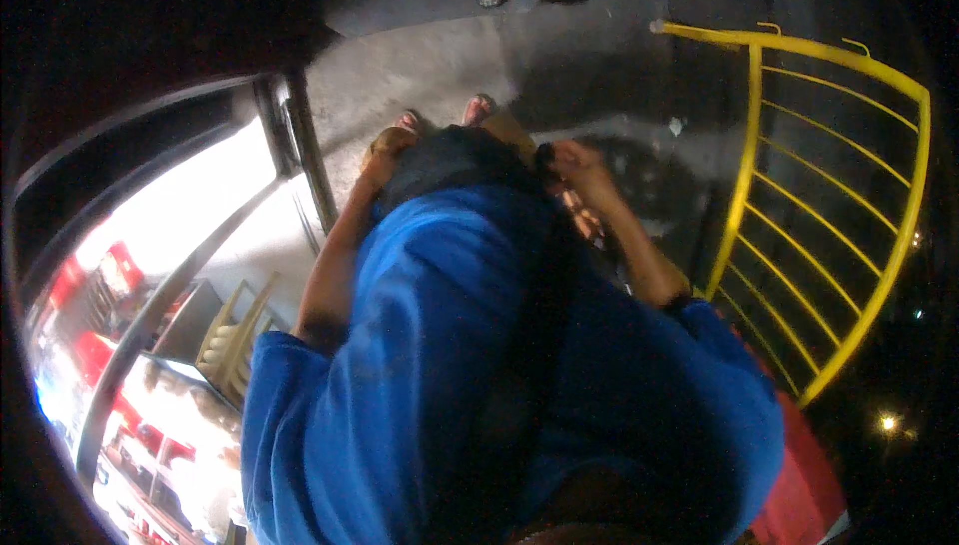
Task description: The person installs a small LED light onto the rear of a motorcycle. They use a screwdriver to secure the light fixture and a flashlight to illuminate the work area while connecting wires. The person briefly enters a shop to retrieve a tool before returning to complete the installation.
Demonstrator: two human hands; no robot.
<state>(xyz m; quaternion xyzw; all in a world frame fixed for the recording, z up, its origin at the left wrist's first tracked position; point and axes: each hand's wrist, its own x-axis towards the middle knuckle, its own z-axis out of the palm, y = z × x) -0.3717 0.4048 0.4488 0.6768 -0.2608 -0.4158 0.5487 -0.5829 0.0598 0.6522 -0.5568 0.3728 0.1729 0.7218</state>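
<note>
I look down past my blue shirt (420,285) and a dark strap to my dark lower garment (455,160) and my feet in open footwear. My left hand (385,150) is curled at the garment's left edge, by a tan thing; what it holds, if anything, is unclear. My right hand (571,160) is bent at the garment's right side, fingers closed at something dark that I cannot make out. A brown flat thing (514,133) shows between that hand and my right foot. Part of another object under my right hand is too dim to name.
Grey concrete floor (360,70) surrounds my feet. A yellow metal railing (749,145) is on the right, with a red thing (799,475) below it. A bright glazed opening with a metal bar (195,270) is on the left, showing a beige plastic chair (230,345) and red shapes.
</note>
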